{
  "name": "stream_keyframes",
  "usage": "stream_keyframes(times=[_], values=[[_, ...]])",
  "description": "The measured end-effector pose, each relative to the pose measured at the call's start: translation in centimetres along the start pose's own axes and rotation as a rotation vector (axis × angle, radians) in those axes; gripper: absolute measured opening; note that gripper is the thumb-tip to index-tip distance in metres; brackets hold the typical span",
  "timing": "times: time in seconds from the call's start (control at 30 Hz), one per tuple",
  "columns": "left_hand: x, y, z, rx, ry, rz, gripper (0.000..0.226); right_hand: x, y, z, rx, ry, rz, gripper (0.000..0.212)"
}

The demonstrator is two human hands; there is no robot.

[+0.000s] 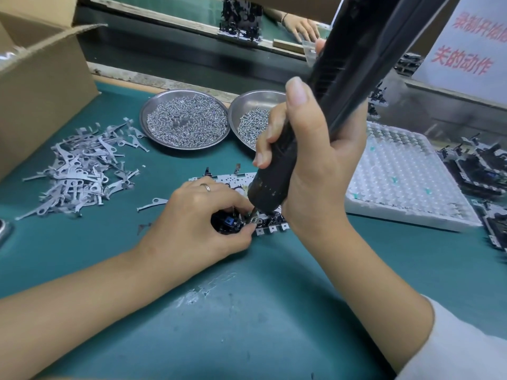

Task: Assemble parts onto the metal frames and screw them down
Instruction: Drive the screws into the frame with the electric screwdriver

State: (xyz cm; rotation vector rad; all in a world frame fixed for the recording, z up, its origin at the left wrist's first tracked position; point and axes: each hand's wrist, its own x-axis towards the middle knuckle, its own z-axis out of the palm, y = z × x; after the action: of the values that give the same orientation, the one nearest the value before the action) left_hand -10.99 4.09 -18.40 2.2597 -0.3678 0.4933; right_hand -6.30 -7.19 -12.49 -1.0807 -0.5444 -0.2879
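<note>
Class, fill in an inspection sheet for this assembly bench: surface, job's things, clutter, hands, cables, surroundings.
Surface: green mat, scuffed near the front.
Job's things: metal frame under driver; two dishes of screws; pile of levers.
Clutter: one loose lever; white tray.
Hands: left hand holds the frame's parts; right hand grips the driver.
Cables: nothing seen.
Surroundings: cardboard box; another person's hand beyond.

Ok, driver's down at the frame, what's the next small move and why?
Probably run the driver to seat the screw: its tip sits on the frame beside the left hand, which pinches the part there, while the right hand grips the tool.
</note>
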Motion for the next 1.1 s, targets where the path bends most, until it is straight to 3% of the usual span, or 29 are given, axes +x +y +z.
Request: stream_keyframes(times=[0.53, 0.63, 0.8, 0.9, 0.93, 1.0, 1.1], values=[[-0.1, -0.2, 0.2, -0.006, 0.012, -0.012, 0.013, -0.2, -0.2, 0.1, -0.035, 0.004, 0.027, 0.015], [-0.2, -0.2, 0.1, -0.014, 0.011, -0.011, 0.016, 0.6, -0.9, -0.5, -0.085, 0.013, -0.046, 0.021], [-0.1, -0.1, 0.0, -0.021, 0.012, 0.007, 0.021, 1.8, -1.2, -3.5, -0.494, 0.165, -0.298, 0.060], [0.2, -0.1, -0.5, -0.110, 0.083, -0.022, 0.026, 0.2, -0.9, -5.9, -0.843, 0.375, -0.408, 0.042], [0.5, -0.2, -0.7, -0.136, 0.141, -0.046, 0.025, -0.8, -0.6, -6.1, -0.893, 0.363, -0.409, 0.034], [1.0, -0.6, -1.1, -0.176, 0.269, -0.111, 0.015, -3.2, 0.0, -5.0, -1.007, 0.124, -0.289, 0.036], [1.5, -1.2, -1.5, -0.197, 0.388, -0.148, 0.017, -5.8, 1.6, -2.1, -1.364, -0.238, 0.009, 0.073]])
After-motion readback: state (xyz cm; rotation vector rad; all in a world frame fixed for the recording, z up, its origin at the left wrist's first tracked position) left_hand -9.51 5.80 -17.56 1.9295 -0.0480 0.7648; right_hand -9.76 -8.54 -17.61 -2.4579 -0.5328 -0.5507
